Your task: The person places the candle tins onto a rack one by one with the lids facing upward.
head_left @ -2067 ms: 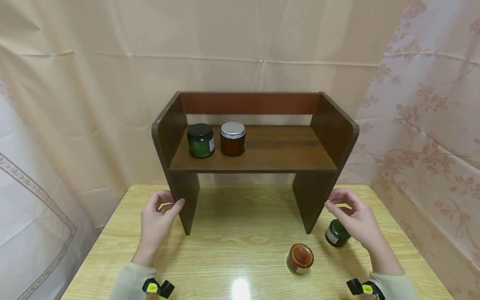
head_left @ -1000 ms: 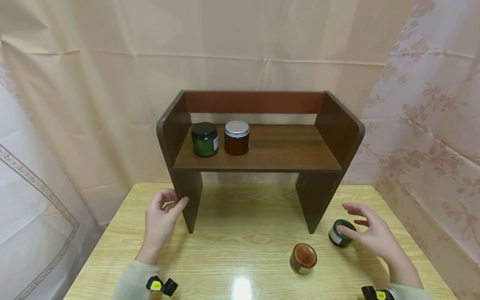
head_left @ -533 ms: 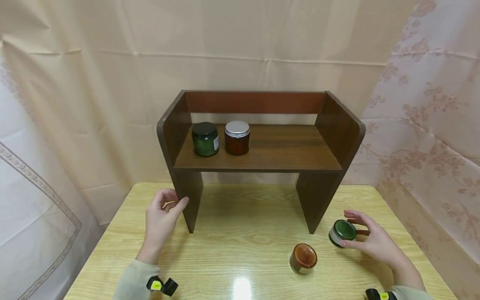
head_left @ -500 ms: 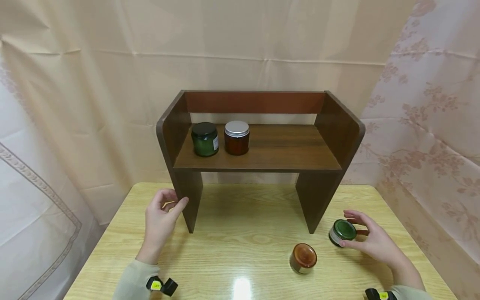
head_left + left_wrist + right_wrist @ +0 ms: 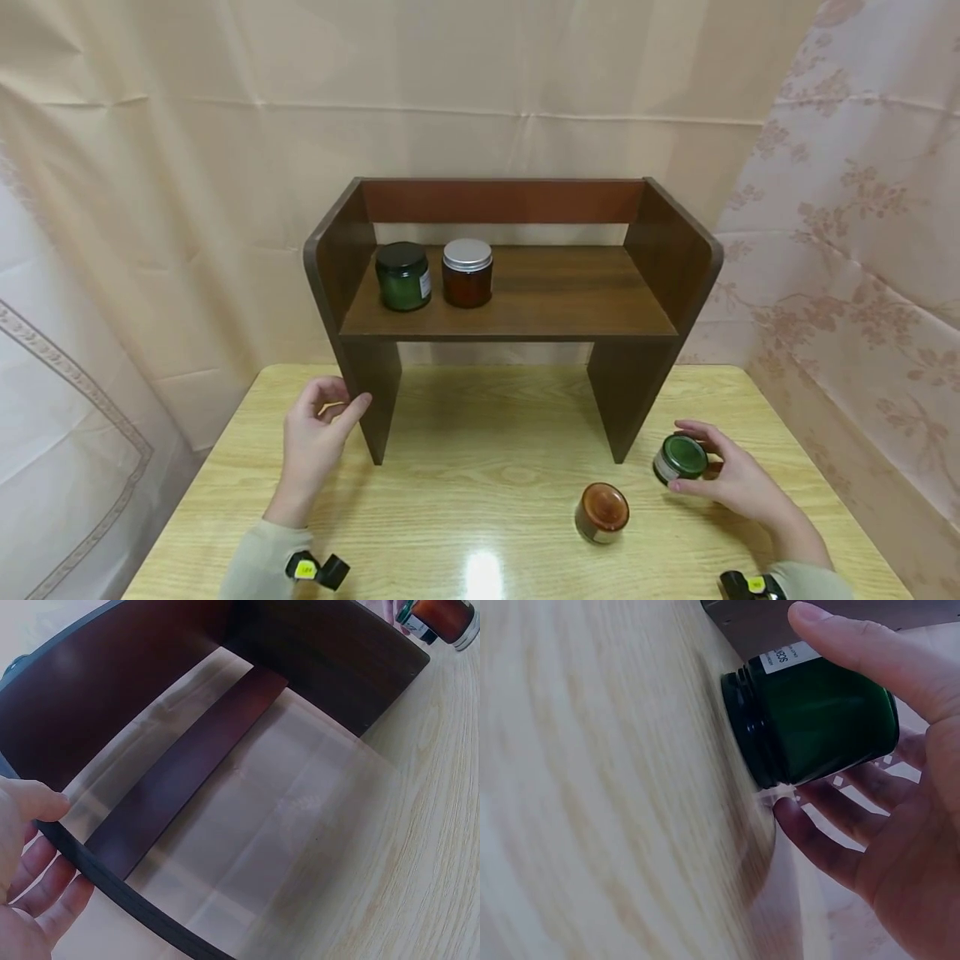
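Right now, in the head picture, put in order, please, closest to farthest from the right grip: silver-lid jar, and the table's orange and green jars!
1. Green jar: in the right grip.
2. Orange jar: on the table, left of it.
3. Silver-lid jar: on the shelf, farther left.

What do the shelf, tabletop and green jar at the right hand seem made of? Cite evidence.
Shelf: probably veneered wood, satin dark brown, faintly grained.
Tabletop: wood or wood-look laminate, glossy; pale grain, bright glare.
Green jar: likely glass, glossy, green-tinted, with highlights; possibly plastic.
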